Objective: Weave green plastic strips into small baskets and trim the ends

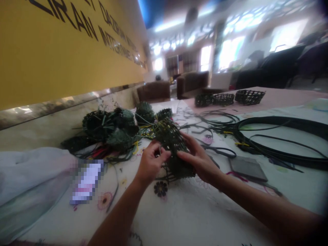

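Note:
A dark green woven basket (172,143) lies on its side on the white flowered tablecloth (194,212), in front of me. My left hand (151,163) pinches its near left edge with curled fingers. My right hand (198,159) wraps round its right side, fingers pressed on the weave. Loose strips stick out of the basket near my left fingers.
A heap of dark green woven pieces (112,128) lies behind, by the yellow wall (51,51). Coils of black strapping (276,136) spread to the right. A grey flat pad (247,168) lies close to my right wrist. Several finished baskets (228,98) stand far back. White cloth (28,177) at left.

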### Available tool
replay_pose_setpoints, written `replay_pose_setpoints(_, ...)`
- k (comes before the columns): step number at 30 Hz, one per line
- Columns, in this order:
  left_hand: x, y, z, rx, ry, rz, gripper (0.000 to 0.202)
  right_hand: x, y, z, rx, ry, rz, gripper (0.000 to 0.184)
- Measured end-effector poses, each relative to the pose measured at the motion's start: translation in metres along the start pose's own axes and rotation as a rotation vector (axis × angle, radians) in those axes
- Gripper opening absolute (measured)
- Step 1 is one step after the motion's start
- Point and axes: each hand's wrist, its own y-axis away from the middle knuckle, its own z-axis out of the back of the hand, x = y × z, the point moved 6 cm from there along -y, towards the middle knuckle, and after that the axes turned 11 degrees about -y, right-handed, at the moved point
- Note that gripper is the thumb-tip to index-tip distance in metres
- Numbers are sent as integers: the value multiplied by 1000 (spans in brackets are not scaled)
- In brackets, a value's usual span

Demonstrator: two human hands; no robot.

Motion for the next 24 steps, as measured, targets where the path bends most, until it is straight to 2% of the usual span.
replay_pose_setpoints(3,13,-3,-4,68,171,58,35,1,-1,0,14,-17,-7,63)
replay_pose_setpoints(10,24,0,-12,57,462,257,39,1,-1,-1,-3,-35,-42,64)
replay_pose_setpoints(13,26,2,-17,36,497,310,37,1,-1,1,-20,-21,-44,65)
replay_pose_setpoints(17,31,2,-19,-11,501,326,45,2,-1,2,-16,-8,-45,65)
replay_pose_setpoints(24,36,1,-19,26,448,322,45,2,0,4,-26,-2,-23,66)
